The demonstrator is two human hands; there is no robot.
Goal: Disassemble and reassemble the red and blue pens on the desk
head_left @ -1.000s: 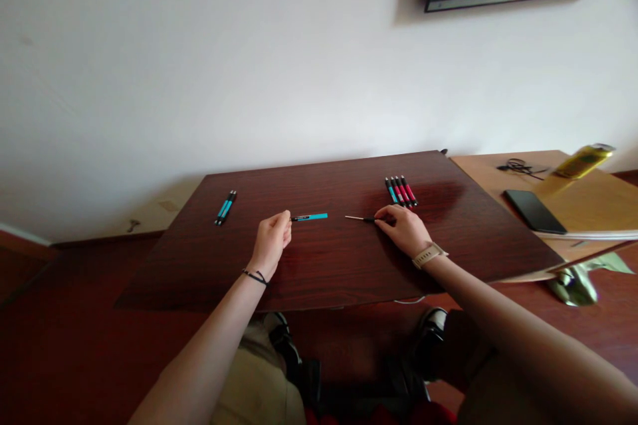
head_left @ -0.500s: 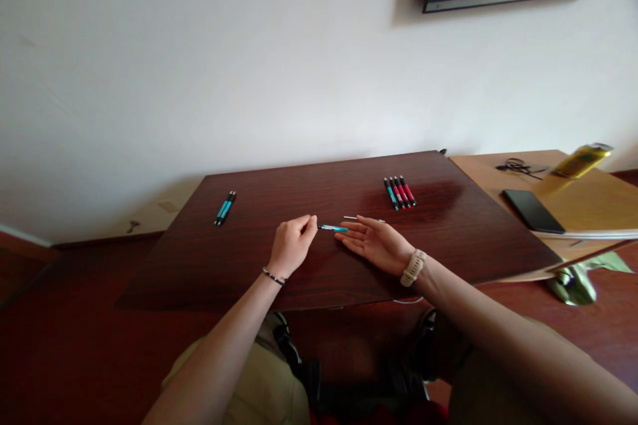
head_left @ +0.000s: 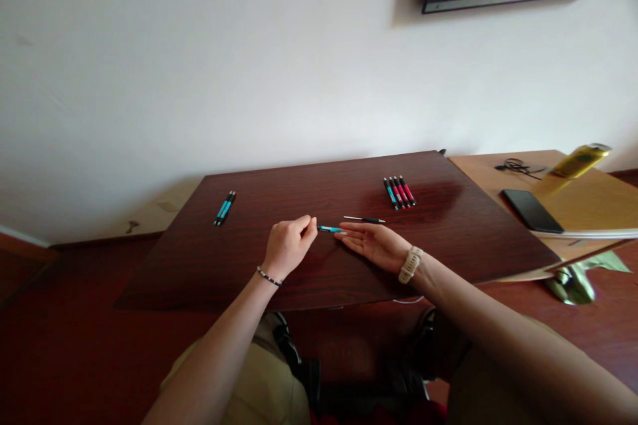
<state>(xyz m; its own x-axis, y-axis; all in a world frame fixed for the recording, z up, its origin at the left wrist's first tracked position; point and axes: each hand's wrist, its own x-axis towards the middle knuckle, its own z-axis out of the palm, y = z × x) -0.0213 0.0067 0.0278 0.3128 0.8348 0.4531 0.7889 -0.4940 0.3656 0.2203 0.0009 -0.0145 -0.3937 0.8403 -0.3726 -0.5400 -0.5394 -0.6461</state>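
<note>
My left hand [head_left: 290, 246], with a beaded bracelet at its wrist, is closed on one end of a turquoise pen [head_left: 329, 230]. The pen points right, and its far end reaches the fingertips of my right hand [head_left: 376, 244]. That hand is open, palm up, fingers stretched out; whether it touches the pen is hard to tell. Just beyond it lies a thin pen part [head_left: 365, 219], pale on the left and black on the right. Two turquoise pens [head_left: 224, 208] lie side by side at the table's left.
A row of several pens [head_left: 399, 192], one turquoise and the others red, lies at the back right of the dark wooden table [head_left: 299, 192]. On the lighter side table [head_left: 478, 169] are a phone [head_left: 531, 210], a cable [head_left: 518, 167] and a yellow can [head_left: 582, 161].
My right hand has shifted slightly down, so the black end of the pen part behind it now shows. My left hand has hardly moved and keeps the turquoise pen.
</note>
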